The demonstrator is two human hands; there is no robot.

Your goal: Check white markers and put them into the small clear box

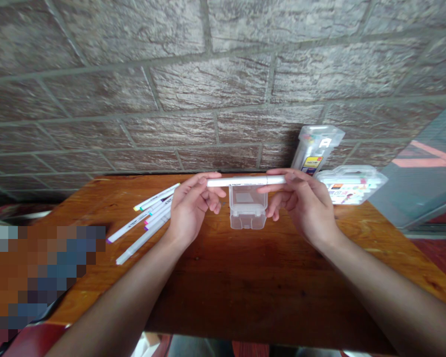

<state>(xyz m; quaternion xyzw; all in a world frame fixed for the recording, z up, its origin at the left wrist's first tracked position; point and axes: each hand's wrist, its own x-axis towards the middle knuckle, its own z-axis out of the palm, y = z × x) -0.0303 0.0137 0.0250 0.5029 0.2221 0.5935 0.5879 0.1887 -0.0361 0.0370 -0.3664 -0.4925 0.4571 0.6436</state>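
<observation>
A white marker pen (241, 182) is held level in the air between both hands. My left hand (193, 203) pinches its left end between thumb and fingers. At the other end, my right hand (305, 203) grips the marker by thumb and forefinger, its other fingers loosely curled. Just beyond and below the marker, a small clear plastic box (248, 218) stands on the table with its lid (247, 197) raised; I see nothing inside it. Several white markers (143, 243) with coloured ends lie in a loose pile left of my left hand, partly hidden by it.
The wooden table (245, 282) reaches back to a stone-block wall (208, 89). A tall clear marker case (319, 144) leans near the wall at the right, beside a clear carry case (353, 186) with a handle. A blurred-out patch covers the lower left.
</observation>
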